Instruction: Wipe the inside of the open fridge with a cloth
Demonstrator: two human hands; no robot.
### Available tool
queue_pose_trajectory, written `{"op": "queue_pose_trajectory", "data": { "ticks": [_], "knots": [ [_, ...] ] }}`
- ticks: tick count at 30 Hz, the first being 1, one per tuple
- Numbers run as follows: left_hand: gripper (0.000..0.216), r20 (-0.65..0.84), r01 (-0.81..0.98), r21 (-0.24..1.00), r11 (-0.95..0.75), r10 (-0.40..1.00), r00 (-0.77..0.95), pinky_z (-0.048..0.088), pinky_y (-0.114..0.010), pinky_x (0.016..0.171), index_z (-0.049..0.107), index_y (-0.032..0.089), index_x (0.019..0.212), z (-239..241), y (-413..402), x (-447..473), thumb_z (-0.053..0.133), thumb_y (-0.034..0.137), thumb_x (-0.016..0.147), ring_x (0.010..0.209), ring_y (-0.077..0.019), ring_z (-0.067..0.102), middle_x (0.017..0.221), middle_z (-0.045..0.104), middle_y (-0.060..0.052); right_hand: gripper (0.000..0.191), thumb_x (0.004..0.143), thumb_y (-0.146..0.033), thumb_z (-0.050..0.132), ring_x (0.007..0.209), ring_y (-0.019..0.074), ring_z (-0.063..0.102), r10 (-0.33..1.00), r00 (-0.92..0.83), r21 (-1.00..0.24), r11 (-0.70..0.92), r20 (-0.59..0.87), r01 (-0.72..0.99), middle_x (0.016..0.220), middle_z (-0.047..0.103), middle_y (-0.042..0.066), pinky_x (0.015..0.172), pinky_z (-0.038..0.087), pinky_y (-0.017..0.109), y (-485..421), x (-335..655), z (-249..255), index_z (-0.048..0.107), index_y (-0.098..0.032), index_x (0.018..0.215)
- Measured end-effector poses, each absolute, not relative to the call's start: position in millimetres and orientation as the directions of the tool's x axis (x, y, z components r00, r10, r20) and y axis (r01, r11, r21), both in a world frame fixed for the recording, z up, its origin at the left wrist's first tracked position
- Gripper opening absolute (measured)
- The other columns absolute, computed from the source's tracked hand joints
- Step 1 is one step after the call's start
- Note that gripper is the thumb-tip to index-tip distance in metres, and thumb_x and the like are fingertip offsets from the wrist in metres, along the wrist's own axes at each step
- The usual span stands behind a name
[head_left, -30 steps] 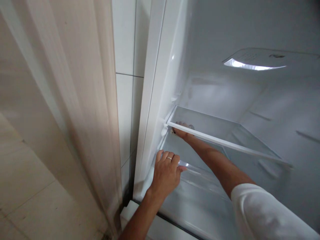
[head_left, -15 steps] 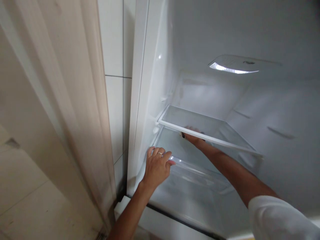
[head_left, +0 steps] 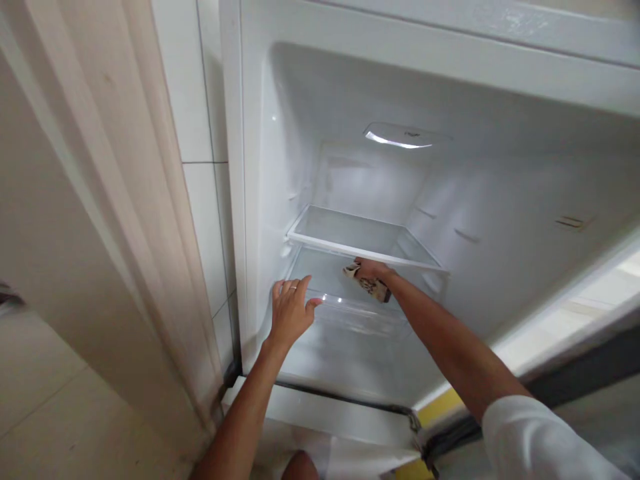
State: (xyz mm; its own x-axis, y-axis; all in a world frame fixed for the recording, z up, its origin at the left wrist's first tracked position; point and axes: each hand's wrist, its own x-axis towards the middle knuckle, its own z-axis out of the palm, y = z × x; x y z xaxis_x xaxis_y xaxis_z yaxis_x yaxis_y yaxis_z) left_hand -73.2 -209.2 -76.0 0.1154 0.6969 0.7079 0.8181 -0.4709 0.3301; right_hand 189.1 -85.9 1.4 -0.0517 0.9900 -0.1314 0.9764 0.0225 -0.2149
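Inside a white fridge (head_left: 280, 167), my right hand (head_left: 373, 269) is wrapped round a patterned brown-and-cream cloth (head_left: 375, 288). It is just below the front edge of the upper glass shelf (head_left: 350, 230), over the lower glass shelf (head_left: 320, 267). My left hand (head_left: 291, 310), with a ring on one finger, is at the left end of the lower shelf's clear front edge (head_left: 350, 305). Its thumb and forefinger are spread apart, with nothing between them. Whether its other fingertips touch the shelf or the side wall I cannot tell.
A lit lamp (head_left: 400, 139) is set in the fridge ceiling. To the left stand a tiled wall (head_left: 200, 220) and a wooden door frame (head_left: 135, 200). The open fridge door (head_left: 565, 327) is on the right. A knee (head_left: 300, 465) shows at the bottom.
My right hand has come forward from under the upper shelf with the cloth, now plainly visible. My left thumb and forefinger have spread apart. The view has pulled back, showing more of the fridge.
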Motion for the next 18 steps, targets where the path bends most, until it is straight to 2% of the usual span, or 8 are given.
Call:
{"op": "queue_pose_trajectory", "data": {
  "ticks": [4,7,10,13,18],
  "knots": [
    [0.044,0.69,0.824,0.317,-0.47,0.711,0.14,0.036,-0.053,0.108,0.061,0.016,0.132,-73.7,-209.9,-74.4,0.063,0.04,0.095,0.11,-0.0316,0.062,0.109,0.074,-0.013,0.041,0.06,-0.014,0.073,0.083,0.0205,0.069,0.956,-0.112,-0.235,0.048,-0.27,0.971,0.097,0.075,0.008,0.065,0.049,0.024,-99.0,175.9,8.8,0.071,-0.017,0.101],
    [0.043,0.691,0.826,0.313,-0.468,0.709,0.14,0.035,-0.053,0.109,0.062,0.017,0.131,-73.7,-209.7,-74.3,0.063,0.039,0.095,0.11,-0.0316,0.062,0.11,0.074,-0.013,0.044,0.058,-0.017,0.07,0.074,0.0185,0.069,0.881,-0.199,-0.317,0.059,-0.43,0.946,0.089,0.076,0.003,0.062,0.051,0.023,-113.6,171.3,16.3,0.072,-0.018,0.101],
    [0.042,0.689,0.832,0.314,-0.458,0.712,0.132,0.035,-0.052,0.109,0.062,0.017,0.131,-73.7,-209.9,-73.6,0.063,0.039,0.095,0.11,-0.0316,0.061,0.111,0.074,-0.012,0.048,0.053,-0.02,0.072,0.068,0.0175,0.068,0.804,-0.287,-0.396,0.07,-0.521,0.916,0.08,0.074,0.0,0.061,0.051,0.024,-122.8,164.9,22.0,0.074,-0.018,0.101],
    [0.045,0.684,0.834,0.312,-0.454,0.717,0.135,0.034,-0.051,0.109,0.061,0.016,0.132,-73.1,-210.5,-72.8,0.064,0.039,0.094,0.111,-0.0315,0.061,0.111,0.074,-0.013,0.044,0.05,-0.02,0.074,0.066,0.0168,0.066,0.764,-0.363,-0.472,0.087,-0.533,0.877,0.074,0.073,-0.001,0.061,0.051,0.023,-121.8,154.3,22.6,0.075,-0.016,0.093],
    [0.046,0.683,0.838,0.318,-0.443,0.721,0.122,0.033,-0.05,0.109,0.058,0.017,0.136,-73.5,-211.0,-72.0,0.064,0.035,0.094,0.113,-0.0312,0.061,0.113,0.074,-0.012,0.034,0.057,-0.025,0.076,0.069,0.0153,0.064,0.769,-0.46,-0.614,0.113,-0.443,0.781,0.074,0.072,-0.003,0.064,0.051,0.023,-102.7,123.6,10.7,0.074,-0.016,0.089]
  ]
}}
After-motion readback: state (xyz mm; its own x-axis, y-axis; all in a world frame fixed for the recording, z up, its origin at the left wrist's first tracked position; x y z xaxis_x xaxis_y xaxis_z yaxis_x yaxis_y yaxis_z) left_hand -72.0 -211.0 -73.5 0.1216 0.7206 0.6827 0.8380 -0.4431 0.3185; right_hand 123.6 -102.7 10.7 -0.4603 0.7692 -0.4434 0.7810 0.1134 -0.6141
